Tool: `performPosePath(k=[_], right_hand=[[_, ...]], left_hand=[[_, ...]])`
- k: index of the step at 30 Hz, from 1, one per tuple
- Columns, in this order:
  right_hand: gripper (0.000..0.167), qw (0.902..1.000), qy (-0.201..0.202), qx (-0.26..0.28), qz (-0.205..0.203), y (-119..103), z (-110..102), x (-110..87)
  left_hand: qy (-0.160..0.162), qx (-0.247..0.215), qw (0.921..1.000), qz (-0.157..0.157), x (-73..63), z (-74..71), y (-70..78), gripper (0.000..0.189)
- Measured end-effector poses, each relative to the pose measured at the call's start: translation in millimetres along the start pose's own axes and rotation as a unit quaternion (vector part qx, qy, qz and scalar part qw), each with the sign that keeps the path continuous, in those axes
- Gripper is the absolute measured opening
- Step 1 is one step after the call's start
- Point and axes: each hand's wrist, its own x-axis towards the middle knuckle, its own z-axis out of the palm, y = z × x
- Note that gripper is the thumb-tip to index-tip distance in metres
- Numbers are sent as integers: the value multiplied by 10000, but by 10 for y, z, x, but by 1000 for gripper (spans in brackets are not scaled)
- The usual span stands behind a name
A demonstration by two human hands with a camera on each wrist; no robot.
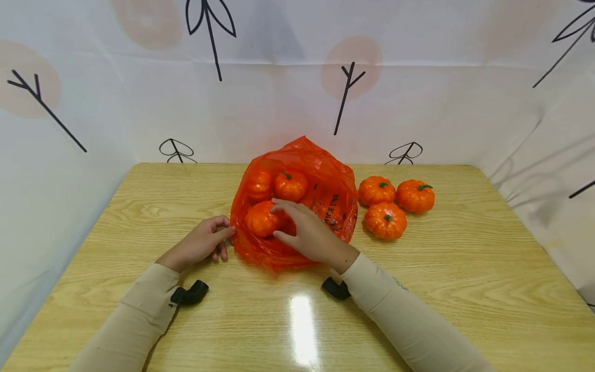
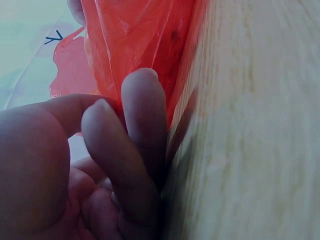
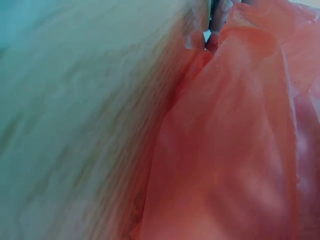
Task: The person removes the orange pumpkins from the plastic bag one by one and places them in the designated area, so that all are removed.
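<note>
Orange overload on this table: six pumpkins in total, split three and three, plus one thin red-orange plastic bag with dark lettering on it. Inside the bag you've got a back-left pumpkin, a back-right pumpkin with its green stem showing, and a front pumpkin nearest the person. Other three are bunched up on the wood just right of the bag: an upper-left pumpkin, a far-right pumpkin and a lower pumpkin, all with green stems. Two hands at work, both coming out of beige sleeves. Left hand is beside the bag's left edge, thumb and finger pinching the plastic there, other fingers hanging loose near the wood. Right hand is over the bag's opening, thumb and fingers spread at the right side of that front pumpkin; honestly can't tell if it's gripping it or just resting there. So the front one sits between the two hands, close to both, while the trio outside is well over to the right. Two black curved pieces, one by each wrist. White backdrop behind has twig and leaf doodles.
</note>
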Motion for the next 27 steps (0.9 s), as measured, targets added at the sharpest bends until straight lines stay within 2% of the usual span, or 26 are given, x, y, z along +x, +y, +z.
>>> performPosePath(k=[9, 17, 27], right_hand=[[53, 9995, 203, -161, -205, 6, 2, -7], [50, 9987, 257, -378, -234, 7, -6, -8], [53, 9978, 359, -543, 143, 25, -21, -13]], left_hand=[[-13, 21, 10000, -38, -6, -5, 9, 30], [-27, 44, 10000, -1, -10, -7, 8, 31], [7, 53, 10000, 28, -4, -10, -9, 30]])
